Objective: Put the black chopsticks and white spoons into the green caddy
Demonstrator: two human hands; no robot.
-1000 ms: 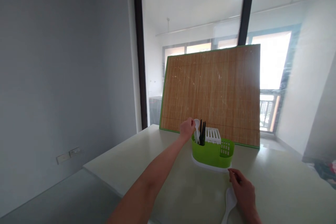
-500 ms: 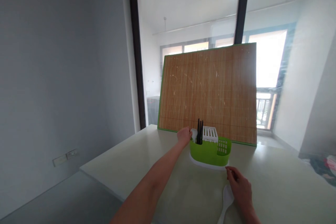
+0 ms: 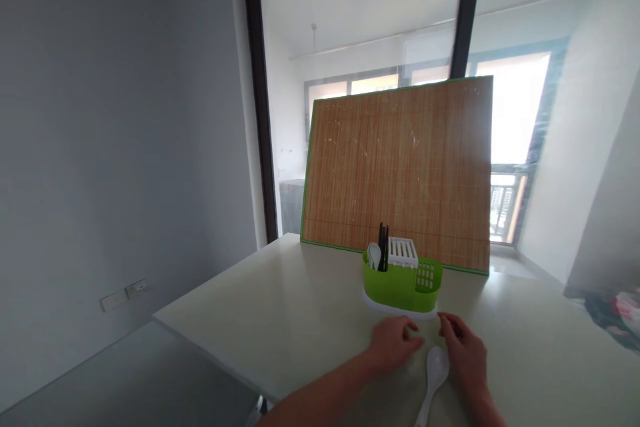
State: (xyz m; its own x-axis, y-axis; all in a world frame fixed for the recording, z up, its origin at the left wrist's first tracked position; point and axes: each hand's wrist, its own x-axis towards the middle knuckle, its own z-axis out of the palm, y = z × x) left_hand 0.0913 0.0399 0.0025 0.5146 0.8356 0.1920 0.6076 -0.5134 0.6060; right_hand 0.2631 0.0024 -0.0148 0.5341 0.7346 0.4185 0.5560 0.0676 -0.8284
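Note:
A green utensil holder (image 3: 397, 291) on a white base stands on the white table (image 3: 280, 300). Black chopsticks (image 3: 383, 248) and white spoons (image 3: 374, 255) are upright in its left part, beside a white slotted rack (image 3: 403, 251). My left hand (image 3: 397, 343) is over the table in front of the holder, slightly blurred, fingers apart and holding nothing. At the base's right front corner is my right hand (image 3: 463, 345), its fingertips pinched together; what they hold, if anything, is hidden. Left of that hand lies a white rice paddle (image 3: 436, 368).
Behind the holder, a large bamboo board (image 3: 400, 167) with green edging leans against the dark-framed glass. A grey wall (image 3: 120, 147) with sockets is on the left. Coloured cloth (image 3: 620, 320) shows at the far right.
My left hand has left the spoons in the holder and moved down and right, its fingers now opened. My right hand stays near the base's corner.

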